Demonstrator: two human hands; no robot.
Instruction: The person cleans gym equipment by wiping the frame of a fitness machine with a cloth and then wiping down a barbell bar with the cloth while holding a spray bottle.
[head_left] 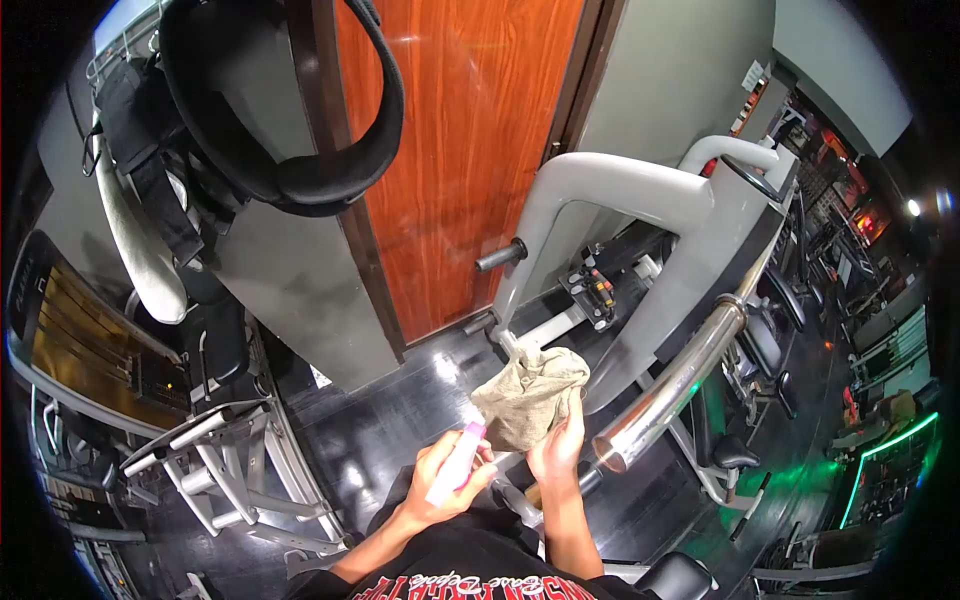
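My left hand [430, 482] is closed around a small white bottle with a pink top [457, 466], which is tilted up toward the cloth. A crumpled beige cloth [528, 402] hangs in my right hand [560, 446], its fingers mostly hidden behind the fabric. Both hands are in front of my body, close together, with the bottle's pink end right by the cloth's lower left edge. Just beyond the cloth stands a grey-white exercise machine [640, 190] with a shiny metal cylinder [668, 392] to the right of my right hand.
A reddish wooden door [450, 130] is ahead. Black belts [330, 185] and a pale towel [140, 245] hang at the upper left. A metal-framed machine [235, 470] stands on the left, and more gym equipment fills the right side. Dark, glossy flooring [400, 400] lies below.
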